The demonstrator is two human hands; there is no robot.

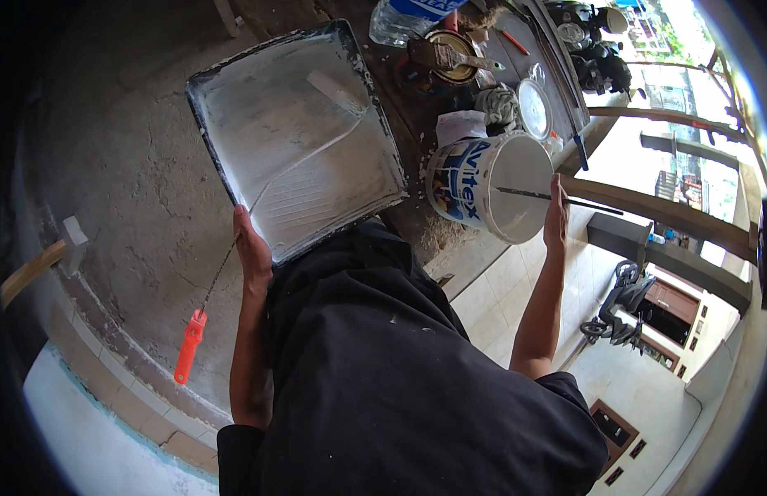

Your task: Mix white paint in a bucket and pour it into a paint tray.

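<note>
My left hand (253, 248) is closed on the near left edge of a black-rimmed paint tray (296, 254), thumb over the rim. Across the tray lies a paint roller, its white sleeve (338, 93) at the far end in a film of white paint. The roller's wire passes under my left thumb, and its orange handle (189, 347) sticks out beyond the tray. At the rim of a white paint bucket (462, 183), my right hand (557, 217) closes around a thin dark stick (524, 193) that reaches into the bucket. Its finger grip is partly hidden.
Beyond the bucket, a table (408, 132) bears a paint can (451, 70) with a brush (441, 56) across it, a white lid (534, 109), a crumpled cloth (496, 105) and a clear plastic container (391, 25). A motorcycle (621, 306) stands at the right.
</note>
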